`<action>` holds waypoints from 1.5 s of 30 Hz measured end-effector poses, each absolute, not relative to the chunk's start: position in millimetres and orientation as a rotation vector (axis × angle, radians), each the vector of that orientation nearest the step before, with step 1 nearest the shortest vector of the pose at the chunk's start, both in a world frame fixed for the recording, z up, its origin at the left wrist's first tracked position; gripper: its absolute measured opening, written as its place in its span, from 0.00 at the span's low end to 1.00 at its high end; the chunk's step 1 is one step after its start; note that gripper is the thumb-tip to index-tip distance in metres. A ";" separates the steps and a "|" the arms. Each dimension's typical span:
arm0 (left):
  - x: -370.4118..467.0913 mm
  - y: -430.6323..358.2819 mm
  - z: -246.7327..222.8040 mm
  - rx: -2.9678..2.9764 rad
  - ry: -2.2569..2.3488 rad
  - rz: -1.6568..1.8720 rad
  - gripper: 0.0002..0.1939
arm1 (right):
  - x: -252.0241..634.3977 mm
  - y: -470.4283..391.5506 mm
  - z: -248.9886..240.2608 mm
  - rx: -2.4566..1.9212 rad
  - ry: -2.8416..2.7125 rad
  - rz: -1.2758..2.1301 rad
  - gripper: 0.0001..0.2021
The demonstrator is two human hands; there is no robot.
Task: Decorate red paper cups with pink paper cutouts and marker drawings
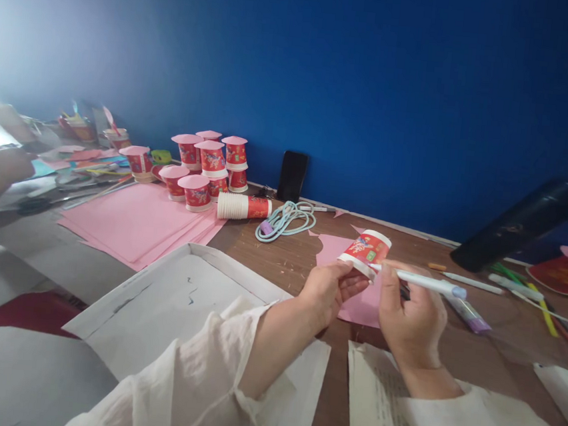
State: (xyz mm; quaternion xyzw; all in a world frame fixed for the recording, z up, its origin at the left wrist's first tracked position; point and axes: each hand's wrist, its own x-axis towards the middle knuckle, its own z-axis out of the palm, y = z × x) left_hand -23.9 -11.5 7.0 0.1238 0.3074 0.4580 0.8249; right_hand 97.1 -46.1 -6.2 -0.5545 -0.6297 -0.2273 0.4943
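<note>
A red paper cup (368, 246) with a printed pattern is tilted in my left hand (330, 288), whose fingers hold it near its white rim. My right hand (412, 319) grips a white pen (423, 279), its tip at the lower edge of the cup. Below the cup a pink paper sheet (328, 247) with a cut edge lies on the brown table (270, 252). The palm side of my left hand is partly hidden.
Pink-topped red cups (213, 159) stand stacked at the back left, beside a lying cup stack (239, 207) and a coiled cable (288, 221). Pink sheets (133, 218) lie left. A phone (292, 175) and black tube (523, 229) lean at the wall. Another person's hand (0, 165) is far left.
</note>
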 end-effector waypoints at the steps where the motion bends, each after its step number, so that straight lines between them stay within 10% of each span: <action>1: -23.8 -11.6 7.2 0.265 0.652 0.972 0.08 | 97.2 -46.2 -5.7 -1.340 -1.528 -0.555 0.06; 45: -23.5 -11.3 6.2 0.262 0.622 0.999 0.08 | 94.1 -49.5 -6.2 -1.342 -1.548 -0.522 0.06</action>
